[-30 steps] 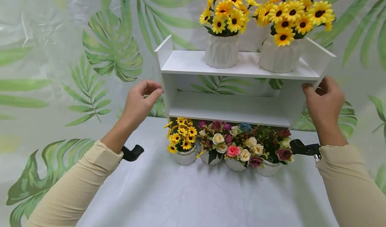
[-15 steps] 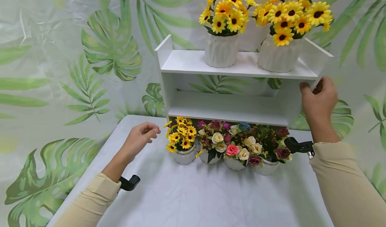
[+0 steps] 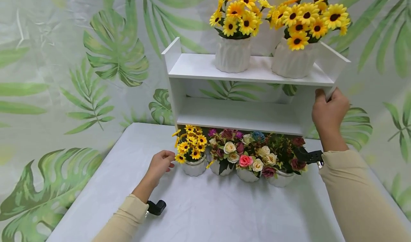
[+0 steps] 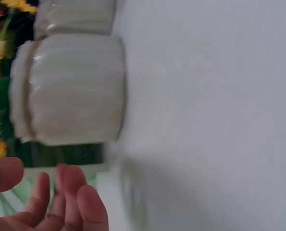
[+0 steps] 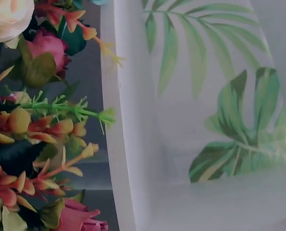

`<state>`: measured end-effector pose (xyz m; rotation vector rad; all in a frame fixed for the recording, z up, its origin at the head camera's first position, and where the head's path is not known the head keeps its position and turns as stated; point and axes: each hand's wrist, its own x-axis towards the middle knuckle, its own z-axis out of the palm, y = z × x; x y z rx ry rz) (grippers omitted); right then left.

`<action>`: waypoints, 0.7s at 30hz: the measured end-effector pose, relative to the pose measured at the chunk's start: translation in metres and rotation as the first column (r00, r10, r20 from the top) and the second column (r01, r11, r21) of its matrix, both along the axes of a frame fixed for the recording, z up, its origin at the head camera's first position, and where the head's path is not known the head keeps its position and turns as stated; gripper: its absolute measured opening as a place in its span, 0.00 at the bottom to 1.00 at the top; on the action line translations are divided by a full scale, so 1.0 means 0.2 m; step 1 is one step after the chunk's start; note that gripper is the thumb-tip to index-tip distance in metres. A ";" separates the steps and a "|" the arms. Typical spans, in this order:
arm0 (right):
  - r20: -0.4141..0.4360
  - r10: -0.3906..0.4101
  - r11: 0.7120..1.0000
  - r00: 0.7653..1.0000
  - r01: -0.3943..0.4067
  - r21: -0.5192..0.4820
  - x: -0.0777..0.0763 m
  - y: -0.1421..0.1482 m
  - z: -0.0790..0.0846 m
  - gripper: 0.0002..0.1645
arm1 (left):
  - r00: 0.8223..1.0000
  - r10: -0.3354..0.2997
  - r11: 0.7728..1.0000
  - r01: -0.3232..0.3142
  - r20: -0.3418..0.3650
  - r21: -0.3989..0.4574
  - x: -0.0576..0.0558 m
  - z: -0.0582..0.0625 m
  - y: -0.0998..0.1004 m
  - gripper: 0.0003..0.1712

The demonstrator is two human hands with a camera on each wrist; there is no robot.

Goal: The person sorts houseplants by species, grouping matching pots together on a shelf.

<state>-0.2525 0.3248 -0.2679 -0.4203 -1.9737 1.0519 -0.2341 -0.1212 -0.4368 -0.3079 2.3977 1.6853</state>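
Note:
My left hand [image 3: 159, 167] is beside the small yellow sunflower plant [image 3: 192, 144] at the left end of the lower row. Its fingers [image 4: 87, 204] are loosely bent and hold nothing, apart from the plant's white ribbed pot [image 4: 75, 91] in the left wrist view. With my right hand [image 3: 330, 113] I grip the right side panel of a white two-tier shelf [image 3: 237, 117], thumb on the inner face. The right wrist view looks along the shelf board [image 5: 126, 144], with that hand almost wholly out of frame.
Two larger sunflower pots [image 3: 233, 54] [image 3: 293, 60] stand on the top board. Below the shelf, pots of mixed roses [image 3: 247, 176] line the white-covered table [image 3: 205, 213]. A leaf-patterned backdrop [image 3: 118, 42] hangs behind.
My left hand has left the shelf's left side, dropped toward the table and moved right to the small sunflower plant. My right hand stays at the right panel, slightly lower.

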 end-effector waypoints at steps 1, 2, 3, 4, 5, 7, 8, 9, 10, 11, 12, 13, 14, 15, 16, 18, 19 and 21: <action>-0.014 -0.004 1.000 1.000 0.004 0.001 0.00 0.00 0.00 0.18 | 1.000 0.008 1.000 -0.008 0.014 0.005 0.00 -0.02 0.02 0.16; -0.018 -0.006 1.000 1.000 0.006 -0.002 0.00 0.00 -0.01 0.19 | 1.000 0.010 1.000 -0.010 0.025 0.011 -0.01 -0.03 0.04 0.17; -0.024 -0.004 1.000 1.000 0.004 -0.006 0.00 -0.01 -0.01 0.19 | 0.999 0.009 1.000 -0.009 0.033 0.017 -0.01 -0.04 0.06 0.19; -0.023 -0.004 1.000 1.000 0.003 -0.007 0.00 0.00 -0.01 0.18 | 0.999 0.007 1.000 -0.008 0.040 0.024 -0.02 -0.05 0.07 0.21; -0.022 -0.001 1.000 1.000 0.001 -0.012 0.00 0.00 -0.01 0.18 | 0.999 0.008 0.999 -0.009 0.044 0.031 -0.02 -0.06 0.09 0.22; -0.022 0.006 1.000 1.000 -0.007 -0.014 0.00 0.00 -0.01 0.18 | 0.999 0.003 0.999 -0.004 0.037 0.038 -0.03 -0.06 0.11 0.23; -0.022 0.011 1.000 1.000 -0.011 -0.016 0.00 0.00 -0.01 0.18 | 0.999 0.002 0.999 -0.003 0.032 0.039 -0.03 -0.07 0.12 0.24; -0.021 0.018 1.000 1.000 -0.018 -0.021 0.00 0.00 -0.01 0.18 | 1.000 0.000 0.999 -0.001 0.027 0.038 -0.03 -0.07 0.12 0.25; -0.021 0.025 0.999 0.999 -0.025 -0.022 0.00 0.00 -0.01 0.18 | 1.000 -0.005 0.999 0.004 0.026 0.035 -0.03 -0.07 0.13 0.27; -0.021 0.031 0.999 0.999 -0.032 -0.023 0.00 0.00 -0.01 0.19 | 1.000 -0.014 1.000 0.013 0.022 0.024 -0.03 -0.07 0.13 0.28; -0.017 0.035 0.999 0.999 -0.035 -0.021 0.00 0.00 -0.01 0.19 | 0.999 -0.028 1.000 0.028 0.015 0.012 -0.02 -0.08 0.13 0.31; -0.013 0.036 0.999 0.999 -0.036 -0.018 0.00 0.00 -0.02 0.19 | 0.999 -0.045 0.999 0.045 0.009 0.005 -0.02 -0.08 0.13 0.34; -0.012 0.036 0.999 0.999 -0.036 -0.017 0.01 0.00 -0.02 0.19 | 0.998 -0.063 0.998 0.063 0.002 0.002 -0.02 -0.08 0.13 0.37; -0.009 0.037 0.999 0.999 -0.037 -0.020 0.01 0.00 -0.02 0.19 | 0.996 -0.084 0.996 0.084 -0.010 0.000 -0.01 -0.09 0.14 0.39; -0.006 0.037 0.999 0.999 -0.037 -0.021 0.01 0.01 -0.02 0.20 | 0.994 -0.102 0.995 0.102 -0.023 0.003 -0.01 -0.09 0.14 0.42; -0.001 0.035 0.999 0.999 -0.035 -0.020 0.01 0.01 -0.02 0.20 | 0.988 -0.142 0.990 0.143 -0.055 0.019 0.00 -0.09 0.15 0.47; -0.004 0.037 0.999 0.999 -0.037 -0.021 0.01 0.01 -0.01 0.21 | 0.985 -0.157 0.987 0.160 -0.067 0.032 0.00 -0.09 0.16 0.50; -0.013 0.042 0.999 0.999 -0.042 -0.023 0.01 0.01 -0.01 0.22 | 0.978 -0.186 0.980 0.192 -0.094 0.053 0.01 -0.09 0.17 0.54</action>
